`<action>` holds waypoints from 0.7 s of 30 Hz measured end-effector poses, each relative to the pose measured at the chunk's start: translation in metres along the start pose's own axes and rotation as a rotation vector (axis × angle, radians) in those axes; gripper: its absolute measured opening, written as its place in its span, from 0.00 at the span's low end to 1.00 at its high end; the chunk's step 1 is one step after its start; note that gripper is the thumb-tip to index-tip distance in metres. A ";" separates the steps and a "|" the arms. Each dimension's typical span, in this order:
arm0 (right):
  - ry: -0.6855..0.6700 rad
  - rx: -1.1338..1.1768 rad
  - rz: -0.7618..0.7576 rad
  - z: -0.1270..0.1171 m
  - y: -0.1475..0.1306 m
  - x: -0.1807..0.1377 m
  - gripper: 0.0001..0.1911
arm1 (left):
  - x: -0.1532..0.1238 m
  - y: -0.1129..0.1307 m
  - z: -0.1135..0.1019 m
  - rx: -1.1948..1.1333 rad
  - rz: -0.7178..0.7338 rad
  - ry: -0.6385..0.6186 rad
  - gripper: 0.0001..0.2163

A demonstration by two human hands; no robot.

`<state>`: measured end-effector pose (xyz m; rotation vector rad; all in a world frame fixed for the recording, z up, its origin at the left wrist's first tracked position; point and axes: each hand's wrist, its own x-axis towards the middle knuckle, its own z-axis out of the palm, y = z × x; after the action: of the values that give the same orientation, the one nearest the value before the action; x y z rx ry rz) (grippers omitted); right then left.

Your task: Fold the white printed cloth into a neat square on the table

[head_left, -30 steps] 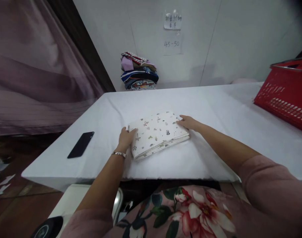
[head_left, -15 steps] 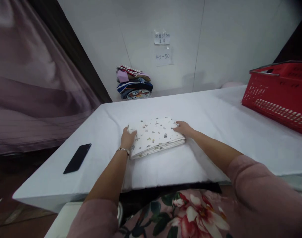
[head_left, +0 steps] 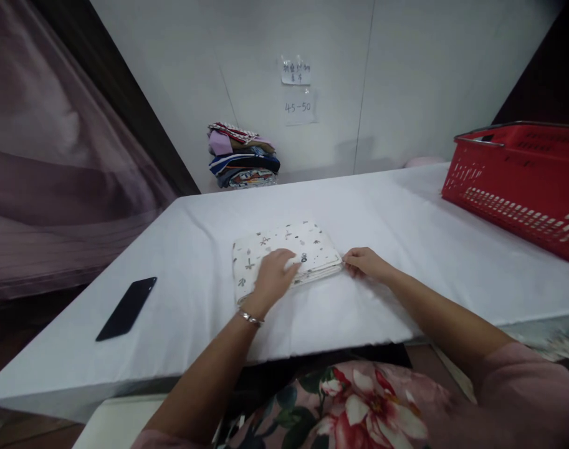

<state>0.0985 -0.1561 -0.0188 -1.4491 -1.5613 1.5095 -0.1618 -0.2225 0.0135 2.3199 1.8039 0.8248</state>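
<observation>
A folded white cloth [head_left: 307,246] with small printed figures lies on the white table [head_left: 406,218]. My left hand [head_left: 272,277] rests flat on top of the cloth near its front edge, fingers stretched out. At the cloth's right front corner my right hand [head_left: 361,262] has its fingers curled against the folded layers, pinching the edge.
A black phone [head_left: 126,308] lies near the table's left edge. A stack of folded clothes [head_left: 242,156] sits at the back by the wall. A red plastic basket [head_left: 522,181] stands at the right. Paper notes [head_left: 297,87] hang on the wall.
My left hand moved from the cloth's left edge onto its top. My right hand slid from the cloth's far right corner down to its near right corner. The camera panned slightly right.
</observation>
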 end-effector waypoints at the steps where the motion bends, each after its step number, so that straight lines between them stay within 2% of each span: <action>1: -0.012 0.007 0.006 0.001 0.001 -0.004 0.10 | 0.003 0.014 0.009 -0.017 0.046 -0.016 0.12; 5: -0.021 0.018 -0.006 0.004 -0.002 -0.009 0.11 | 0.020 0.049 0.042 -0.008 0.139 -0.060 0.11; 9: -0.012 0.059 -0.055 0.006 0.000 -0.007 0.06 | 0.029 0.057 0.062 0.042 0.142 -0.113 0.10; 17: -0.004 0.195 -0.087 0.012 0.008 -0.001 0.06 | 0.031 0.056 0.069 -0.001 0.013 -0.086 0.07; 21: -0.040 0.253 -0.100 0.013 0.006 -0.001 0.06 | 0.034 0.059 0.067 0.016 0.014 -0.069 0.06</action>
<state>0.0889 -0.1628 -0.0271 -1.1888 -1.3856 1.6190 -0.0745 -0.1918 -0.0083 2.3435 1.7752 0.7252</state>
